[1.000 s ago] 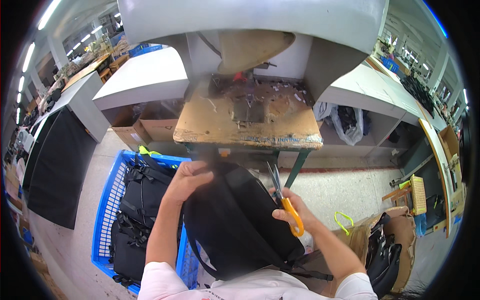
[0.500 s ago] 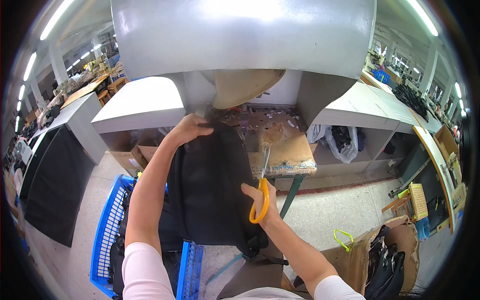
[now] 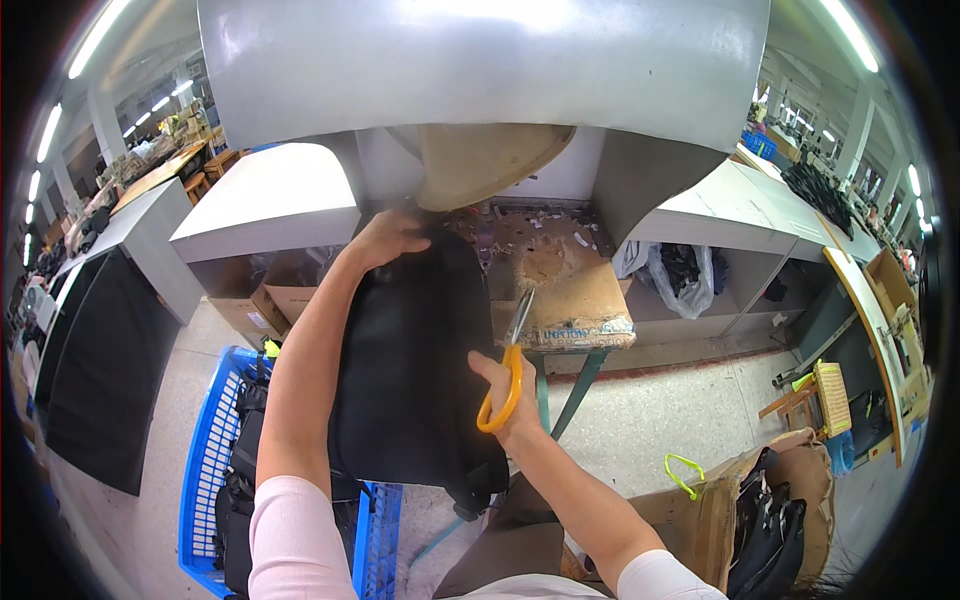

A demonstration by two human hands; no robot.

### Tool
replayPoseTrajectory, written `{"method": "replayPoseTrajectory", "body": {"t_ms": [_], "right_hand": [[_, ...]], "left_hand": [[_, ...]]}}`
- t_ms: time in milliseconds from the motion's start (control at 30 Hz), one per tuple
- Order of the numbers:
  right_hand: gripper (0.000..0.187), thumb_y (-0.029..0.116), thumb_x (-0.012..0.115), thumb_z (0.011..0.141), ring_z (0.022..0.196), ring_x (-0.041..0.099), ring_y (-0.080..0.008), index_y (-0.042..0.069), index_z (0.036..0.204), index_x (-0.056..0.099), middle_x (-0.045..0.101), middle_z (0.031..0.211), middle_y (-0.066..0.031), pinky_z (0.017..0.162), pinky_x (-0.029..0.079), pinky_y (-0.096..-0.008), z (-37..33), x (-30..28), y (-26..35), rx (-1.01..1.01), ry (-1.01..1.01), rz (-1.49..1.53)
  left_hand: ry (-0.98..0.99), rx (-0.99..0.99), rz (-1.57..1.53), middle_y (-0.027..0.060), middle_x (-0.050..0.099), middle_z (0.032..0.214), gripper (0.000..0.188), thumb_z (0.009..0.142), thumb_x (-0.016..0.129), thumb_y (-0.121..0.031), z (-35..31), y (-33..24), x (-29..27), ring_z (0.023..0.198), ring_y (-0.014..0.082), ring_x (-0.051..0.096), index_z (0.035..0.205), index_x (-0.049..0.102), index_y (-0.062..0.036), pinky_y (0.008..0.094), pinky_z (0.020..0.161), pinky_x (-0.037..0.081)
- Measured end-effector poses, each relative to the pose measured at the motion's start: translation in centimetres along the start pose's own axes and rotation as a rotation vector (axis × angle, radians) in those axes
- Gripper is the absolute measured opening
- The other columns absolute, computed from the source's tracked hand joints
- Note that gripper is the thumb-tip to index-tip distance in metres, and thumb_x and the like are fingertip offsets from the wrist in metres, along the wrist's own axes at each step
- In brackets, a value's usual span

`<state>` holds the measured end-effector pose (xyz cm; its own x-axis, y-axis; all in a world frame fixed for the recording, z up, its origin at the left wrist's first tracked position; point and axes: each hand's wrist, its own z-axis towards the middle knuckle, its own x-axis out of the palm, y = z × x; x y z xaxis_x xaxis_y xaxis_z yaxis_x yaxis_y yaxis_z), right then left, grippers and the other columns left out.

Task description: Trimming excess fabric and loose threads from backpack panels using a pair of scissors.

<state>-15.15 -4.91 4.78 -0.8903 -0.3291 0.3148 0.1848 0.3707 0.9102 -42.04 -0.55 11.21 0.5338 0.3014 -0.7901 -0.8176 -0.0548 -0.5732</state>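
Observation:
A black backpack [image 3: 410, 370] hangs upright before me, above the edge of a blue crate. My left hand [image 3: 385, 240] is closed on its top end; motion blurs the fingers a little. In my right hand [image 3: 520, 412] is a pair of scissors [image 3: 515, 365] with orange-yellow handles, the blades pointing up and away. The right thumb lies near the backpack's right side; I cannot tell whether it touches. Loose straps hang at the bag's lower right corner.
The blue crate [image 3: 203, 470] at lower left holds black bags. A worn wooden stand [image 3: 580, 290] littered with scraps sits under a grey metal hood [image 3: 480, 75]. A cardboard box [image 3: 700, 520] of black pieces stands at lower right. White worktops [image 3: 265, 195] flank the hood.
The backpack and both hands have shifted slightly left, the left hand also a little upward. The scissors have moved left with my right hand and tilt more to the right.

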Motion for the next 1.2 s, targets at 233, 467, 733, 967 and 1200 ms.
{"method": "replayPoseTrajectory", "body": {"t_ms": [233,467,733,967,1200], "right_hand": [[0.041,0.018,0.067,0.071,0.087,0.048,-0.0158,-0.003,0.102,0.051,0.050,0.089,-0.0081,0.081,0.039,-0.0272,-2.8,-0.5,-2.4,-0.128,-0.041,-0.017],[0.036,0.010,0.059,0.069,0.078,0.054,-0.0125,-0.003,0.102,0.052,0.058,0.088,-0.0068,0.072,0.042,-0.0233,-6.9,-5.7,-4.0,-0.186,0.217,0.003],[0.037,0.005,0.063,0.064,0.074,0.056,-0.0094,0.003,0.099,0.054,0.060,0.084,-0.0014,0.070,0.043,-0.0200,-10.3,-8.1,-6.2,-0.122,0.382,0.200],[0.036,0.005,0.064,0.076,0.065,0.053,-0.0109,0.005,0.108,0.047,0.056,0.077,-0.0028,0.058,0.043,-0.0210,-10.2,-13.7,-5.3,-0.104,0.456,-0.045],[0.076,0.046,0.072,0.064,0.077,0.050,-0.0248,0.009,0.122,0.041,0.050,0.087,-0.0089,0.070,0.040,-0.0325,-7.4,-12.7,8.2,-0.552,0.752,-1.113]], "left_hand": [[0.167,0.111,-0.014,0.0063,0.050,0.058,0.030,0.074,0.069,-0.020,-1.5,-2.3,0.6,0.065,0.0095,0.050,0.081,0.058,0.0074,0.0286,0.063,0.042],[-0.504,0.213,-0.533,0.0064,0.057,0.102,0.035,0.075,0.062,-0.019,-17.1,-2.8,0.2,0.093,0.0163,0.054,0.103,0.054,0.0009,0.0306,0.079,0.042],[-0.461,-0.603,-1.403,-0.0005,0.060,0.088,0.024,0.081,0.058,-0.012,-31.8,2.9,11.2,0.073,0.0067,0.055,0.103,0.059,-0.0026,0.0214,0.062,0.045],[-0.208,-0.295,-0.870,-0.0019,0.061,0.080,0.020,0.073,0.061,0.001,-32.2,-2.8,0.5,0.068,0.0030,0.053,0.092,0.063,0.0022,0.0189,0.063,0.045],[0.252,-0.228,-0.636,-0.0001,0.064,0.084,0.035,0.068,0.069,0.000,-30.2,-5.2,1.6,0.073,0.0043,0.052,0.101,0.060,0.0050,0.0197,0.069,0.043]]}}
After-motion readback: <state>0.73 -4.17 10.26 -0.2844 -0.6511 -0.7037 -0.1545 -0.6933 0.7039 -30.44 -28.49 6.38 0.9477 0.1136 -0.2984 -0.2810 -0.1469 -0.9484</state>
